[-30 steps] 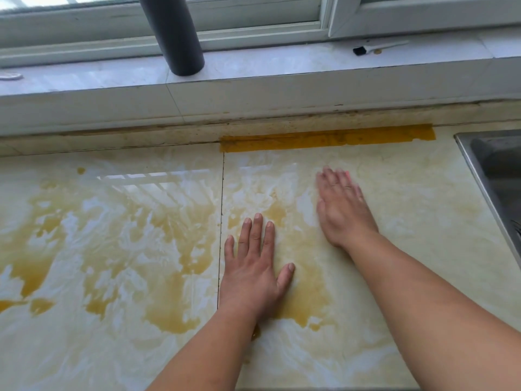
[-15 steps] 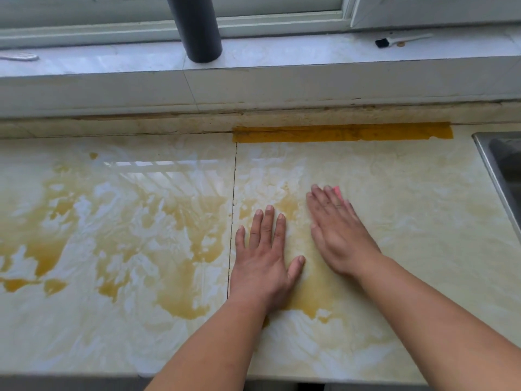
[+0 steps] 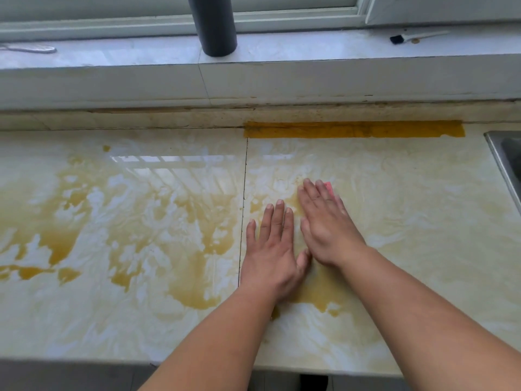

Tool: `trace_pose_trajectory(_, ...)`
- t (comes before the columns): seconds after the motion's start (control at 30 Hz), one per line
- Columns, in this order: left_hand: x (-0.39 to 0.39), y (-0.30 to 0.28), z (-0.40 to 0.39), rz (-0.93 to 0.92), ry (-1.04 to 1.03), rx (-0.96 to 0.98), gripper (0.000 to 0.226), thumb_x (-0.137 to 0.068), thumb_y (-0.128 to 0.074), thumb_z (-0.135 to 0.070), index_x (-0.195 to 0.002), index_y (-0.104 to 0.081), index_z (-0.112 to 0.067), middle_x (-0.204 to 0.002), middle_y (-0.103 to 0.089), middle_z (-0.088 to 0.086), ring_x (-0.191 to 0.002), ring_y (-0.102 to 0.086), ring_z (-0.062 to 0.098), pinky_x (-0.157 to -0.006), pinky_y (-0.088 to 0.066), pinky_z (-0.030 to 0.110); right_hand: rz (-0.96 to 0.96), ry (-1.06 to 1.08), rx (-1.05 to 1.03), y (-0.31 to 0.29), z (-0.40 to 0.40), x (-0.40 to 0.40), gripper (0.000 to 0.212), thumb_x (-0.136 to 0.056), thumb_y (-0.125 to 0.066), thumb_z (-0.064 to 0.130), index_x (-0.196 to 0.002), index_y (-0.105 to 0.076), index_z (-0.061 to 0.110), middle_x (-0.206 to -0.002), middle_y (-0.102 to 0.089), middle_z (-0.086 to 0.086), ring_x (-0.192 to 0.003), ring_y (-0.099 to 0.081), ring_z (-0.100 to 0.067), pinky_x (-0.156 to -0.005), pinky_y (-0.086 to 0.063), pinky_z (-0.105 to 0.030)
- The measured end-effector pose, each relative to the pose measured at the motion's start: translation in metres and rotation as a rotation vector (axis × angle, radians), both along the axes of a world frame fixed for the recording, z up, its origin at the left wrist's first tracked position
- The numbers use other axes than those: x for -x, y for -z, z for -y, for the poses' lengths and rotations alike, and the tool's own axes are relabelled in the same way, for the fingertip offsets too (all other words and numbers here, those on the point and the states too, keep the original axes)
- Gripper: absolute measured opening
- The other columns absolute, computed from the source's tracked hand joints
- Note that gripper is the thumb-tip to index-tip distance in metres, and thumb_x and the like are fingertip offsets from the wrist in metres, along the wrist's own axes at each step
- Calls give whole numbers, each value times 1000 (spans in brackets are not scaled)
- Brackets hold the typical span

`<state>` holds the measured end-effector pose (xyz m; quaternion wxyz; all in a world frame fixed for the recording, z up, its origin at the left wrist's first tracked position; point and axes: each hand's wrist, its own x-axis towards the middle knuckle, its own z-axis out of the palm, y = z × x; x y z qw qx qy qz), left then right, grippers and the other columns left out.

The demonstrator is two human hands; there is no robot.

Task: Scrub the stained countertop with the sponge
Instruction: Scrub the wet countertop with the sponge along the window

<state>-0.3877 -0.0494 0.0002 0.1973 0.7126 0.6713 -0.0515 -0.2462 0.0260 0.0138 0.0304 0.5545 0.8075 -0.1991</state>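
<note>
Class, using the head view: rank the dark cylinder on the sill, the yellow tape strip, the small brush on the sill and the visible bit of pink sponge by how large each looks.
1. Tape strip
2. Cylinder, cut off at the top edge and farther away, so this rank is unsure
3. Brush
4. Sponge, mostly hidden under the right hand

Countertop (image 3: 141, 320): left hand (image 3: 272, 256) flat at centre, right hand (image 3: 328, 228) just beside it to the right over a sponge (image 3: 328, 187); sink (image 3: 506, 156) at far right; windowsill (image 3: 282, 49) behind, bearing a cylinder (image 3: 215, 24) and, rightward, a brush (image 3: 417, 36).
</note>
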Motion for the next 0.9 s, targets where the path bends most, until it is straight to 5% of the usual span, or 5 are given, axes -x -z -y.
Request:
trace_pose_trajectory(0.3,62,-8,-21,-43,-45,-14,83,-105,-16,-63,-163,21,-16,-166,40,0,-152,38,19,-128,13,49,1,23,21,-6,94,-24,71,-92,-5,43,-160,3,22,-166,19,8,-151,26,-12,-124,8,-39)
trace_pose_trajectory(0.63,75,-1,-25,-39,-14,-34,85,-103,-12,-68,-161,25,-18,-164,43,-2,-151,40,16,-127,15,50,-4,58,-29,3,-16,52,67,-103,-25,30,-161,8,23,-167,22,6,-151,27,-15,-125,9,-40)
trace_pose_trajectory(0.9,76,-3,-22,-3,-12,-19,85,-103,-11,-67,-160,28,-18,-160,50,-3,-147,46,14,-127,16,50,3,81,-30,-2,19,40,68,-96,-9,41,-159,13,26,-163,28,10,-148,33,-10,-124,14,-35)
